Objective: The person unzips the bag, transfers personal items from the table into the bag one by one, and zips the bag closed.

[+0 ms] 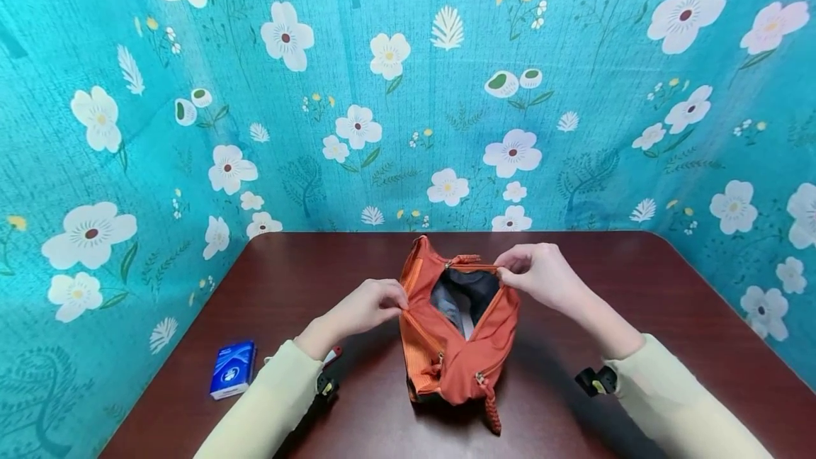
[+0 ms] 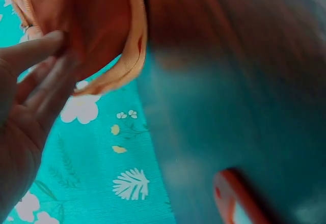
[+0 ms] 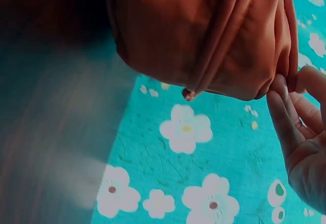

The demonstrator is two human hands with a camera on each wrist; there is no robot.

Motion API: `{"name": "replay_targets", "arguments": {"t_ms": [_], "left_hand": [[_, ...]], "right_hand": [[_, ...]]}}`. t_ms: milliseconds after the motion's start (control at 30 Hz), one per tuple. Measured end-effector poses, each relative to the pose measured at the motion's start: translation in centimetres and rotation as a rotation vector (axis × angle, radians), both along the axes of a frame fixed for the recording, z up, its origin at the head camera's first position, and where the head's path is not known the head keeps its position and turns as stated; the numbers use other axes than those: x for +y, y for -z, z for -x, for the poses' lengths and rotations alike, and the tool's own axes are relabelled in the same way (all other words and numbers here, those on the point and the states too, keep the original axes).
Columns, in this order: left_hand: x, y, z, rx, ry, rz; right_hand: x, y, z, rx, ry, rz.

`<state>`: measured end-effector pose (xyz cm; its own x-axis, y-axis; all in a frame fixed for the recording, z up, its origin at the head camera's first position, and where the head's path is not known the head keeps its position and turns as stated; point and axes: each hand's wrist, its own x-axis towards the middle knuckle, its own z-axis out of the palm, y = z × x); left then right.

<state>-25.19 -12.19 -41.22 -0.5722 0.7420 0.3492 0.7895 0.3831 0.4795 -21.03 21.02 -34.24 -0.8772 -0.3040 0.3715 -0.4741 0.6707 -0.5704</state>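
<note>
An orange-red zippered bag [image 1: 472, 367] stands on the dark table, its top unzipped and spread wide so the grey lining [image 1: 474, 285] shows. Something pale lies deep inside, mostly hidden. On the left side of the opening, my left hand [image 1: 366, 307] pinches the fabric between thumb and fingers. My right hand [image 1: 542, 275] pinches the far right edge of the opening. Braided pulls [image 1: 491, 406] hang from the zippers. In the right wrist view, fingertips grip the bag's cloth [image 3: 244, 56] at its corner; the left wrist view shows the left fingers against the orange cloth [image 2: 102, 25].
A blue packet [image 1: 233, 370] lies on the table [image 1: 376, 431] at the left. Near the left sleeve sits a small red and white object [image 1: 333, 355], partly hidden by the forearm. A turquoise flowered cloth [image 1: 408, 126] hangs behind the table and along both sides.
</note>
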Motion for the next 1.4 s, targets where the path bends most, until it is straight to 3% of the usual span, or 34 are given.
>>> {"name": "replay_targets", "arguments": {"t_ms": [100, 167, 400, 567, 800, 933, 1133, 1400], "left_hand": [[-0.2, -0.1, 0.1, -0.007, -0.024, 0.084], [-0.4, -0.3, 0.1, -0.031, -0.04, 0.093], [-1.2, -0.2, -0.2, -0.165, -0.059, 0.034], [-1.7, -0.1, -0.4, -0.212, -0.076, -0.016], [-5.2, -1.4, -1.1, -0.29, -0.17, -0.106], [-7.6, -1.7, -1.7, -0.272, -0.235, -0.026], [-10.9, -1.5, -3.2, -0.316, -0.299, 0.112], [-14.3, -1.0, -4.6, -0.345, -0.409, 0.193]], "right_hand": [[-0.9, 0.4, 0.0, -0.039, -0.048, 0.013], [-1.5, 0.6, 0.0, -0.05, -0.068, 0.022], [-2.6, 1.1, -0.1, -0.073, -0.083, 0.057], [-2.8, 1.4, -0.1, -0.106, -0.082, 0.094], [-2.3, 1.8, 0.0, -0.162, -0.078, 0.124], [-2.2, 1.8, 0.1, -0.169, -0.078, 0.127], [-2.0, 1.9, 0.0, -0.178, -0.083, 0.126], [-1.9, 2.0, 0.0, -0.189, -0.077, 0.118]]}}
